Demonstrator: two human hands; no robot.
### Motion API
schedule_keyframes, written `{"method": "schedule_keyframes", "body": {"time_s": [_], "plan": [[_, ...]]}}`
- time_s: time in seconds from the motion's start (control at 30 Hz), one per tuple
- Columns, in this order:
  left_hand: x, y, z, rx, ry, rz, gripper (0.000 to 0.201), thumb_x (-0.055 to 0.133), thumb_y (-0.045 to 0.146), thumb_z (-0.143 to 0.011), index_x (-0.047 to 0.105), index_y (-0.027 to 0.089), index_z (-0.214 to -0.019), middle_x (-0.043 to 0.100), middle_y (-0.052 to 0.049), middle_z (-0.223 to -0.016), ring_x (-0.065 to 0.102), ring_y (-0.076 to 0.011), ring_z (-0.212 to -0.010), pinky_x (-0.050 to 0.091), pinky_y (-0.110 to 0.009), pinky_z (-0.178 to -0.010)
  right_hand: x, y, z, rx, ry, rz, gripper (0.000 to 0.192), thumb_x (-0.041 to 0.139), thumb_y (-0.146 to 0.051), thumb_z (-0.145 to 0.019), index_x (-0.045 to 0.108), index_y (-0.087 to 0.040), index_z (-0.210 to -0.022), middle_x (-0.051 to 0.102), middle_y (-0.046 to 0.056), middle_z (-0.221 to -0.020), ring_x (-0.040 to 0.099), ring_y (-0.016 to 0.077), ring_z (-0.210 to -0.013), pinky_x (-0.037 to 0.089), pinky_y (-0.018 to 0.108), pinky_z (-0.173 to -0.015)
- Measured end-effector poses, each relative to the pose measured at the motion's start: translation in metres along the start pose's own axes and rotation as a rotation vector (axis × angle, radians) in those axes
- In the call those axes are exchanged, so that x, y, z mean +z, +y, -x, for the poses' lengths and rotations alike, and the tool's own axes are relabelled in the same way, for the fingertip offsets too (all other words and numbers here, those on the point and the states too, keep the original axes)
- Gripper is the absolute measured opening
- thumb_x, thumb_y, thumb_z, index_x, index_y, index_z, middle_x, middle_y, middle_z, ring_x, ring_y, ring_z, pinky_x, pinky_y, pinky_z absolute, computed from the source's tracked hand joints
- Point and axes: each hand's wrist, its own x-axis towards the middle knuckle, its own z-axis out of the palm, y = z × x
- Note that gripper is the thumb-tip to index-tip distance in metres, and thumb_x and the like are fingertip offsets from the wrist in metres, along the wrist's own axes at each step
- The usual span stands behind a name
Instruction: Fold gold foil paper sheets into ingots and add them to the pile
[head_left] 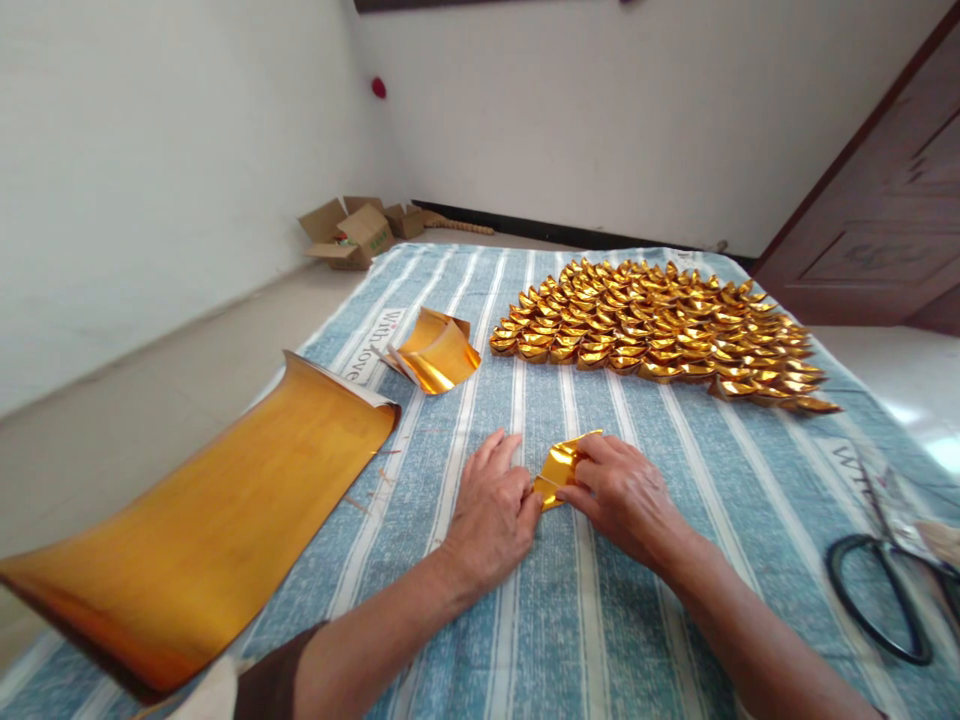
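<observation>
Between my two hands, low over the striped cloth point(457, 560), lies a partly folded piece of gold foil paper point(559, 463). My left hand point(491, 505) pinches its left edge near a crease, with thumb and forefinger closed there. From the other side my right hand point(622, 495) grips the paper, fingers curled on its upper right edge and thumb along the lower side. Beyond my left hand sits a small stack of curled gold paper pieces point(442, 355). Many folded gold paper ingots point(652, 330) stand in close rows behind my right hand.
A large curved stack of gold paper sheets point(202, 510) covers the table's left side. Black-handled scissors point(881, 590) lie at the right, beside a blurred tan object. Open cardboard boxes point(349, 235) stand on the floor by the wall. A brown door point(870, 200) is at the right.
</observation>
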Motion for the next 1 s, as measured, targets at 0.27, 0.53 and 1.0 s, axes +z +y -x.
{"method": "schedule_keyframes", "body": {"time_s": [0.27, 0.53, 1.0], "plan": [[-0.0006, 0.0002, -0.0011, -0.015, -0.022, -0.001, 0.015, 0.057, 0.013, -0.081, 0.056, 0.014, -0.066, 0.048, -0.019, -0.136, 0.033, -0.0382, -0.135, 0.031, -0.058, -0.108, 0.0000, 0.0001, 0.0002, 0.000, -0.003, -0.002, 0.018, 0.063, -0.029, -0.086, 0.065, -0.017, -0.073, 0.063, 0.005, -0.087, 0.055, 0.0193, -0.081, 0.041, 0.032, -0.073], [0.0011, -0.0005, 0.0009, -0.009, -0.013, -0.008, 0.014, 0.057, 0.014, -0.081, 0.056, 0.014, -0.068, 0.048, -0.016, -0.136, 0.033, -0.0370, -0.134, 0.031, -0.058, -0.108, 0.0009, 0.0008, 0.0003, -0.005, 0.005, -0.001, 0.018, 0.063, -0.029, -0.086, 0.064, -0.018, -0.072, 0.063, 0.005, -0.086, 0.056, 0.0196, -0.080, 0.042, 0.033, -0.072], [-0.0004, 0.0003, -0.0007, -0.018, -0.023, 0.005, 0.013, 0.057, 0.013, -0.080, 0.057, 0.014, -0.068, 0.048, -0.017, -0.137, 0.032, -0.0368, -0.135, 0.030, -0.057, -0.109, 0.0008, 0.0000, 0.0000, -0.007, 0.016, -0.002, 0.018, 0.063, -0.030, -0.086, 0.064, -0.018, -0.072, 0.063, 0.005, -0.086, 0.055, 0.0193, -0.081, 0.041, 0.032, -0.072]]}}
